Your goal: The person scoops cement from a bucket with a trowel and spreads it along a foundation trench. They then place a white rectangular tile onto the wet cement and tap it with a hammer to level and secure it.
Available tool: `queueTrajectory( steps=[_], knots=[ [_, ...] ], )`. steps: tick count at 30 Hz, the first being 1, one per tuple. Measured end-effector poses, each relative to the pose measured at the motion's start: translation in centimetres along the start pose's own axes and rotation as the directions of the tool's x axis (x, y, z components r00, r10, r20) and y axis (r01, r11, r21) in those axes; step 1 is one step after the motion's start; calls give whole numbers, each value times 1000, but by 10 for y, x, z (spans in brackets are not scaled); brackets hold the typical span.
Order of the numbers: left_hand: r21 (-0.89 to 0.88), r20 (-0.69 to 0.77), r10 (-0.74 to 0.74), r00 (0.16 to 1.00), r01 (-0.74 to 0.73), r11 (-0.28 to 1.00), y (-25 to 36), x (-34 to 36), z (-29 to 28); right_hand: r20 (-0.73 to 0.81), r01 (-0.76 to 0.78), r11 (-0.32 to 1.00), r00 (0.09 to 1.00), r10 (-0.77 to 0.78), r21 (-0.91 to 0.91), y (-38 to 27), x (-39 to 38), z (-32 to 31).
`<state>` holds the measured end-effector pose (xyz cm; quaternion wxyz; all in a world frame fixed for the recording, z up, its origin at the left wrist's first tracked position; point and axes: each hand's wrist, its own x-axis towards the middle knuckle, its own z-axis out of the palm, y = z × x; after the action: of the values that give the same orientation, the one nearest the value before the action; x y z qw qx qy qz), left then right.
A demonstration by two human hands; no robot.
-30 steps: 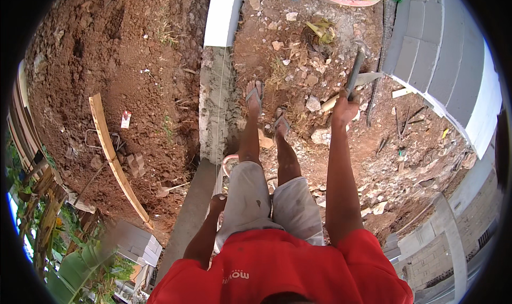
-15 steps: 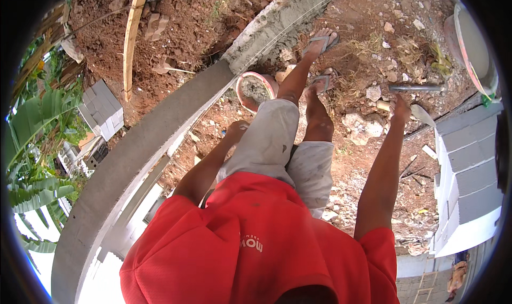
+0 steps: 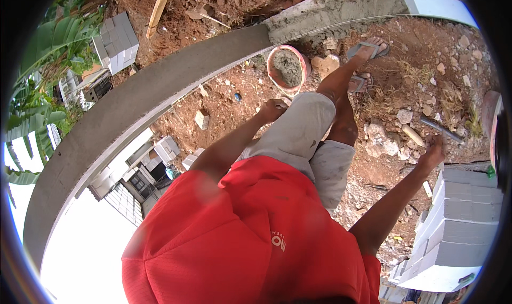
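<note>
My left hand (image 3: 273, 110) hangs beside my left thigh, its fingers curled; what they hold, if anything, is hidden. Just beyond it stands a reddish bucket (image 3: 306, 69) with grey mortar (image 3: 288, 68) inside. My right hand (image 3: 434, 152) is out to the right, closed on what looks like a trowel. The trowel's pale wooden handle (image 3: 413, 135) sticks out past the hand; its blade is mostly hidden now. Close by on the ground lies a dark metal pipe (image 3: 441, 129).
A long grey wall top (image 3: 133, 98) curves along the left, with a string line beside it. Grey blocks (image 3: 469, 213) are stacked at the right. A white slab (image 3: 440, 6) is at the far right, a large basin (image 3: 492, 117) at the right edge. Stones (image 3: 376, 141) litter the red soil.
My view has turned, so the wall, bucket and feet sit farther right and higher. In the view, both hands have shifted right. The trowel's grey blade, visible earlier, is now mostly out of sight.
</note>
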<state>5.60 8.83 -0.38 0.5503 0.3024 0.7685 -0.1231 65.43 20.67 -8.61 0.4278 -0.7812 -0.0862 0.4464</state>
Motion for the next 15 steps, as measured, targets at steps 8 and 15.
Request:
queueTrajectory(
  steps=[8,15],
  knots=[
    [-70,7,8,1000,-7,998,13,6,-1,-60,35,992,997,-43,-120,-7,-1,4],
    [-152,10,197,980,-194,969,11,32,-3,137,-5,996,991,-8,89,-120,-55,19]
  ],
)
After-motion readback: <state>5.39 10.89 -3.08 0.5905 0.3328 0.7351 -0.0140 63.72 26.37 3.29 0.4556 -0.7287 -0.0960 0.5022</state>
